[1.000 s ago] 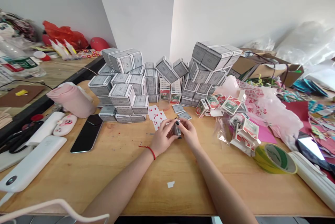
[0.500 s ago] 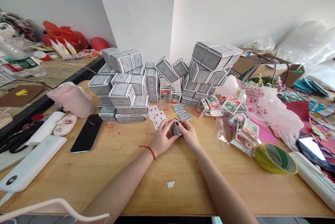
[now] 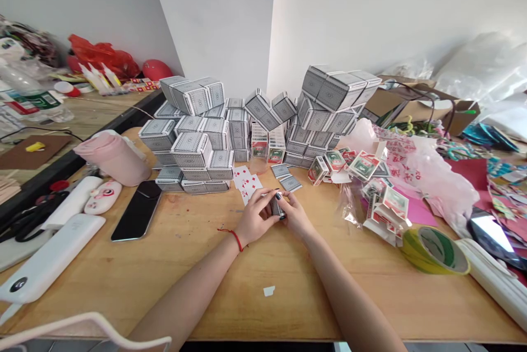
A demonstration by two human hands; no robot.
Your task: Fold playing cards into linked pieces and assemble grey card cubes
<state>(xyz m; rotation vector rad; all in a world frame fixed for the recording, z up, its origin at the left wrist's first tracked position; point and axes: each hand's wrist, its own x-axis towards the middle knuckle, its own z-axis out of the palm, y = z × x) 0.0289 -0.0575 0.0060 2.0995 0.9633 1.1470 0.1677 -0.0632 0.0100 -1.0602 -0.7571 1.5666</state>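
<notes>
Both hands meet over the middle of the wooden table [image 3: 173, 264]. My left hand [image 3: 256, 218], with a red string at the wrist, and my right hand [image 3: 293, 213] are both closed on a small deck of playing cards [image 3: 277, 206] held between them just above the tabletop. Loose red-suit cards [image 3: 246, 182] lie face up just beyond my left hand. Two small grey-backed card piles [image 3: 287, 176] lie just past my right hand. A wall of grey patterned card boxes [image 3: 193, 132] is stacked behind.
More stacked grey boxes [image 3: 329, 105] rise at the back right. Empty red-and-green card cartons [image 3: 370, 182] and plastic wrap lie to the right, with a yellow tape roll [image 3: 434, 250]. A black phone [image 3: 138, 210], white power bank [image 3: 45, 257] and pink pouch [image 3: 113, 157] sit left. A paper scrap [image 3: 269, 290] lies near.
The hands have shifted the deck slightly between the fingers; nothing else has moved.
</notes>
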